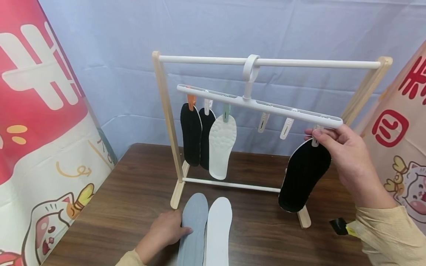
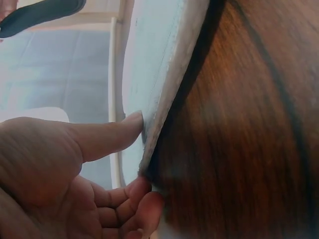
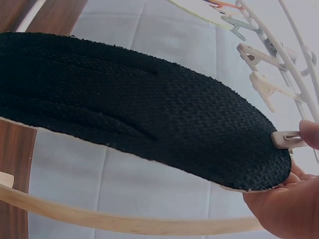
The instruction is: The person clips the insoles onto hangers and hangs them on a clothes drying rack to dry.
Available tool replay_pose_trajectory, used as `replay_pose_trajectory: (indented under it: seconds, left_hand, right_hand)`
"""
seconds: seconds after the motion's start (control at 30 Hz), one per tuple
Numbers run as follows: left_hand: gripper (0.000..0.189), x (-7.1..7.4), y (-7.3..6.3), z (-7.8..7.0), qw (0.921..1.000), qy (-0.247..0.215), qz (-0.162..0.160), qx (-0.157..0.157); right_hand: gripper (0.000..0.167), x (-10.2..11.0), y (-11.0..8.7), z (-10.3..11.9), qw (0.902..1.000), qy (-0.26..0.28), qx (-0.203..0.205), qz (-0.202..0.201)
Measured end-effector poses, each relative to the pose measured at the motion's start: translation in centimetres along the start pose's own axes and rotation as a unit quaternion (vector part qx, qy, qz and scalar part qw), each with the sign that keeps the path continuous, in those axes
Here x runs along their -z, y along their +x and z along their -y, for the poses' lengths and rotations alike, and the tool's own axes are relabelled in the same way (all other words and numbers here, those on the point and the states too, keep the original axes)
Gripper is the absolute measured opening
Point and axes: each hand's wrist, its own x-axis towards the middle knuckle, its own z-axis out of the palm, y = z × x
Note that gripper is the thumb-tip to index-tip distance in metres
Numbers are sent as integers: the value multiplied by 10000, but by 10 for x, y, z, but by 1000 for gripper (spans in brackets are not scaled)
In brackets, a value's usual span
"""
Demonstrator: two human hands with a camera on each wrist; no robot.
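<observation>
At the right end of the white clip hanger point(image 1: 283, 110), my right hand point(image 1: 352, 159) pinches a pale clip point(image 3: 286, 140) between thumb and fingers. A black insole point(image 1: 304, 177) hangs from that clip, toe end down; my fingers are partly behind its top edge. My left hand point(image 1: 166, 227) holds the edge of a grey insole point(image 1: 194, 221) lying on the table, thumb on its upper face and fingertips at the edge below, as the left wrist view shows. Beside it lies a white insole point(image 1: 219, 229). The near ends of both are cut off in the head view.
The hanger hooks over the white top bar point(image 1: 316, 64) of a wooden-legged rack point(image 1: 169, 122). On its left side hang two black insoles point(image 1: 191, 136) and a textured white insole point(image 1: 222, 147). Two bare clips point(image 1: 263, 122) hang near the middle. A small black-and-yellow item point(image 1: 339, 226) lies by the right sleeve.
</observation>
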Motion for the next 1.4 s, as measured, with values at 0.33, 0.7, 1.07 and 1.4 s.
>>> replay_pose_trajectory:
  seconds: [0.33,0.7,1.07,1.4]
  left_hand:
    - [41,-3,1,0,9999,27,-17,-148]
    - [37,-3,2,0,9989,-471,-40,71]
    - [36,-3,1,-1,9958,-910,35,20]
    - [35,-4,0,-1,9937,-1117,54,-18]
  right_hand:
    - [21,0,-1,0,10000,-40,-13,-2]
    - [22,0,0,1,9994,-288,-161,33]
    - [18,4,2,6,9956,-729,-593,59]
    - [24,6,-2,6,9970,-549,-543,-93]
